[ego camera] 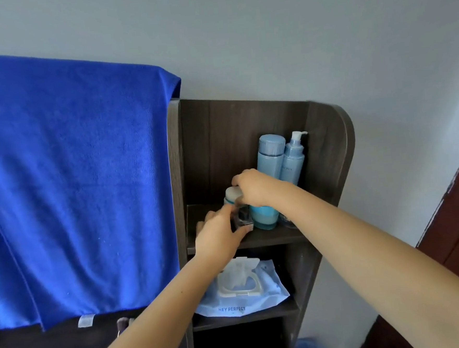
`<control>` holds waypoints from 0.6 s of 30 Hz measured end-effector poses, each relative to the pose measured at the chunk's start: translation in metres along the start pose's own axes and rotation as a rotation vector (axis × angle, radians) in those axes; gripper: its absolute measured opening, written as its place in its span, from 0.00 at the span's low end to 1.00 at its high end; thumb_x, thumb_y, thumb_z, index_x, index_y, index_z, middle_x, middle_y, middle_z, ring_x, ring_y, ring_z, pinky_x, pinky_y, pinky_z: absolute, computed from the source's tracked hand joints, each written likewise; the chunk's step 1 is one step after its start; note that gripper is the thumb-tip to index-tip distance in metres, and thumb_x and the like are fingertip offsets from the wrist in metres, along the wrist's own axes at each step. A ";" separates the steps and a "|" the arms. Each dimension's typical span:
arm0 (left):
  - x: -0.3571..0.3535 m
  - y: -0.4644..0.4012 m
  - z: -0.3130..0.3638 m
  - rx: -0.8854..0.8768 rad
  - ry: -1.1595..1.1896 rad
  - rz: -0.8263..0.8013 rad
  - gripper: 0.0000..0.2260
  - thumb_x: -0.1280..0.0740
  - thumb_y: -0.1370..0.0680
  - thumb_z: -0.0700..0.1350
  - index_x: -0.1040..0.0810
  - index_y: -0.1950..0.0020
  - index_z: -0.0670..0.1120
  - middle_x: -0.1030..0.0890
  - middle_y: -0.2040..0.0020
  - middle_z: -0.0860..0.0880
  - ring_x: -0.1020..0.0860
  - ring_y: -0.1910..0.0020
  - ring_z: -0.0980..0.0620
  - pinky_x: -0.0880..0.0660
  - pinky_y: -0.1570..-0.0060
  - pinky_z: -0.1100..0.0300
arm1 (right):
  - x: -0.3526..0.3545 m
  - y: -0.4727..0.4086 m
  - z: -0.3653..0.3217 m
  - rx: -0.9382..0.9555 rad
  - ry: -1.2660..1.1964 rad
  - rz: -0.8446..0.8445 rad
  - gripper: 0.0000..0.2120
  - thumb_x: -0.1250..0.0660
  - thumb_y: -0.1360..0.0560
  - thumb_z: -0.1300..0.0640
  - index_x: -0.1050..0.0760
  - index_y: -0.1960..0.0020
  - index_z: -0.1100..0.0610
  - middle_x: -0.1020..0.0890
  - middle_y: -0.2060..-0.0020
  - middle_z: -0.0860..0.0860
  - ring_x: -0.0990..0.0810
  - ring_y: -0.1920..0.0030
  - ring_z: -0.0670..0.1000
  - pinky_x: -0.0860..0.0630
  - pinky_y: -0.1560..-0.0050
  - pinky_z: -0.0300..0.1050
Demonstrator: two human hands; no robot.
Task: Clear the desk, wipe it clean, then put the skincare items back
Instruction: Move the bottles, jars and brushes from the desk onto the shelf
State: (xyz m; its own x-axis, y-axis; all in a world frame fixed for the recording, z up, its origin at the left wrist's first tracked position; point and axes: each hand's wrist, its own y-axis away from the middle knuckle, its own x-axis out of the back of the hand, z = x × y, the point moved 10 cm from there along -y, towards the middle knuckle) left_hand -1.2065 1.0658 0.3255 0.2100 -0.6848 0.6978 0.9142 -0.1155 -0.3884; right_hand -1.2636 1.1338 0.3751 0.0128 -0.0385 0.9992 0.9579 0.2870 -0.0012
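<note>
A big blue towel (pixel 69 185) hangs over the furniture on your left, draped from its top edge so it falls flat and stays clear of the shelves. To its right stands the dark wooden shelf unit (pixel 327 150), tucked against the far wall; its upper shelf carries the skincare, so this reads as either the clearing or the putting-back step, and I cannot tell which.

On the lower shelf lies a pack of wet wipes (pixel 247 295) with its lid flipped open and a sheet pulled up, probably kept ready for the wiping.

Two tall light-blue bottles, a capped one (pixel 270 154) and a pump bottle (pixel 294 158), stand upright at the far right corner, backed against the panel where they cannot tip.

Your right hand (pixel 254 188) reaches in from the right, fingers closed down over the top of a small white-capped bottle (pixel 232 194) just in front of them.

Your left hand (pixel 219 237) is nearest, fingers pinched around a small dark bottle (pixel 243 219) standing at the shelf's near edge.
</note>
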 end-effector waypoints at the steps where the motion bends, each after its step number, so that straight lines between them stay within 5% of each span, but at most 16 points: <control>1: 0.001 0.001 0.000 -0.016 0.002 0.011 0.19 0.32 0.27 0.53 0.30 0.38 0.51 0.23 0.45 0.52 0.28 0.44 0.51 0.32 0.42 0.53 | 0.008 0.006 0.000 0.018 -0.066 0.057 0.20 0.35 0.25 0.56 0.31 0.35 0.60 0.27 0.41 0.59 0.25 0.45 0.57 0.27 0.47 0.47; 5: 0.024 0.030 0.008 -0.162 0.104 0.119 0.18 0.32 0.27 0.49 0.29 0.39 0.49 0.26 0.46 0.54 0.30 0.45 0.56 0.29 0.48 0.61 | 0.044 0.044 -0.001 0.076 -0.325 0.359 0.20 0.36 0.24 0.54 0.32 0.34 0.57 0.27 0.38 0.55 0.25 0.40 0.53 0.27 0.41 0.46; 10: 0.049 0.104 -0.037 -0.183 0.175 0.110 0.08 0.42 0.27 0.55 0.29 0.50 0.57 0.27 0.57 0.60 0.28 0.56 0.62 0.33 0.60 0.72 | 0.020 0.110 -0.041 0.256 -0.597 0.560 0.09 0.34 0.25 0.56 0.23 0.46 0.55 0.22 0.56 0.48 0.23 0.58 0.45 0.28 0.57 0.31; 14: 0.053 0.154 -0.173 0.199 0.151 0.119 0.02 0.37 0.24 0.46 0.26 0.55 0.52 0.22 0.59 0.55 0.25 0.62 0.57 0.29 0.59 0.61 | -0.083 0.113 -0.107 0.299 -0.727 0.308 0.06 0.35 0.25 0.55 0.22 0.49 0.52 0.22 0.59 0.45 0.22 0.59 0.46 0.28 0.59 0.34; 18: 0.056 0.225 -0.320 0.704 0.044 0.081 0.05 0.37 0.24 0.42 0.27 0.58 0.50 0.21 0.62 0.47 0.22 0.58 0.41 0.28 0.58 0.53 | -0.215 0.088 -0.185 0.211 -0.852 -0.092 0.05 0.36 0.26 0.58 0.22 0.56 0.56 0.22 0.63 0.46 0.25 0.65 0.42 0.25 0.56 0.42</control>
State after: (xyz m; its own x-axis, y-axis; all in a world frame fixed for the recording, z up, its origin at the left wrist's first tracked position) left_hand -1.1001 0.7713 0.0846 0.2862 -0.7014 0.6527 0.9061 0.4196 0.0537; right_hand -1.1291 0.9905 0.1527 -0.3607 0.6323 0.6856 0.8705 0.4921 0.0041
